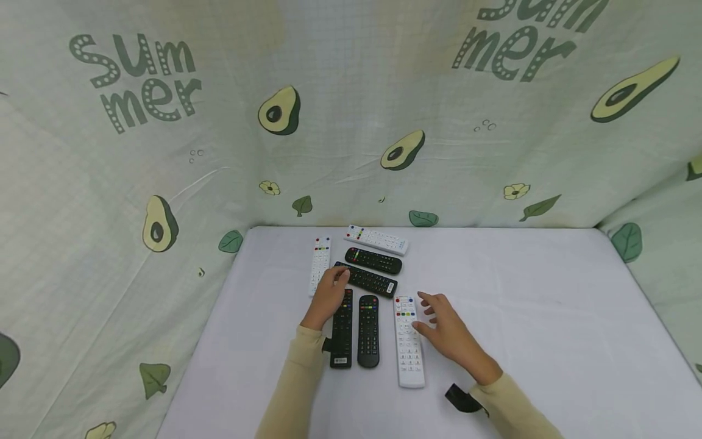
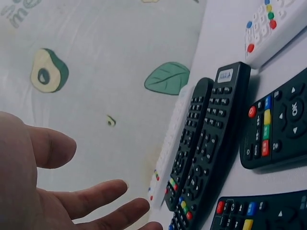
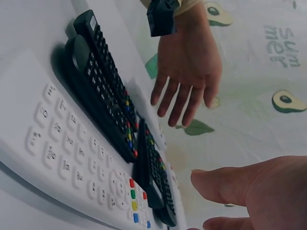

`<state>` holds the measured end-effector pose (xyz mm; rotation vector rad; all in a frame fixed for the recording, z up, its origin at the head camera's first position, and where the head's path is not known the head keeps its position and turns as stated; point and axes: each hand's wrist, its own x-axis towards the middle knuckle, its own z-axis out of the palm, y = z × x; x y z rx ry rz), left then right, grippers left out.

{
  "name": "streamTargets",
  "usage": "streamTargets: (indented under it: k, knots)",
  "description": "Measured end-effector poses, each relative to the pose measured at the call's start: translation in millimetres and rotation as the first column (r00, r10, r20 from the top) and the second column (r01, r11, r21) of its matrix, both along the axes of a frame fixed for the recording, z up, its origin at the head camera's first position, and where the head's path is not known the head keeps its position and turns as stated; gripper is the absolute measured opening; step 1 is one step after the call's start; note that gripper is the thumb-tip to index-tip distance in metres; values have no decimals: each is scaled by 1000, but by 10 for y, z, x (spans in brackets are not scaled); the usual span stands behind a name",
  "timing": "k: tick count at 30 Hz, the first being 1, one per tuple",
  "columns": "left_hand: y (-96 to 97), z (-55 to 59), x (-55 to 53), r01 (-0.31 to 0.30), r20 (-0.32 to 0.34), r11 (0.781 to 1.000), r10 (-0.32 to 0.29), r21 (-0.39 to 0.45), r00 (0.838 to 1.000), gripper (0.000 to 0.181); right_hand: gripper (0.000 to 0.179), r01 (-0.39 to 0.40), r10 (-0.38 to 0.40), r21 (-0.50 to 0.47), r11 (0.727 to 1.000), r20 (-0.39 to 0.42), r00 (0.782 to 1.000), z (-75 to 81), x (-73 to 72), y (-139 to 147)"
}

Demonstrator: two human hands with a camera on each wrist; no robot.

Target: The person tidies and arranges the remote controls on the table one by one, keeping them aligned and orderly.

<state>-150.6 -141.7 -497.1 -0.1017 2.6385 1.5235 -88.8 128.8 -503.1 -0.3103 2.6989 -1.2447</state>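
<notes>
Head view puts the white remote [image 1: 409, 363] on the table [image 1: 526, 299], just beside the right hand [image 1: 452, 335]; its fingers are parted around nothing. The left hand [image 1: 326, 300], near the black remotes [image 1: 368, 341], is relaxed and empty too. The white one should prove light, stiff, smooth, best gripped mid-length across its sides. One black remote's key reads "OK"; the backdrop cloth [image 1: 340, 73], "summer".

Head looks down; wrist views apparently share remotes [image 2: 212, 139].
</notes>
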Motion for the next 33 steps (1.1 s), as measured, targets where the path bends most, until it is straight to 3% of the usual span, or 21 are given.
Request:
streamTargets:
  k: [9, 17, 27, 33]
  knots:
    - [-28, -65, -152, -50, 18, 999, 50, -11, 999, 50, 57, -4, 4, -1, 1000, -43, 999, -14, -382, -101]
    - [-35, -121, -248, -66, 39, 997, 67, -34, 997, 53, 51, -50, 49, -13, 999, -91, 995, -87, -608, -224]
    - [16, -173, -318, -74, 39, 996, 75, -39, 996, 54, 46, -56, 57, 11, 998, -44, 997, -222, -798, -366]
    - [32, -185, -334, -66, 54, 997, 69, -44, 996, 56, 45, -28, 27, 48, 998, 24, 999, -302, -884, -443]
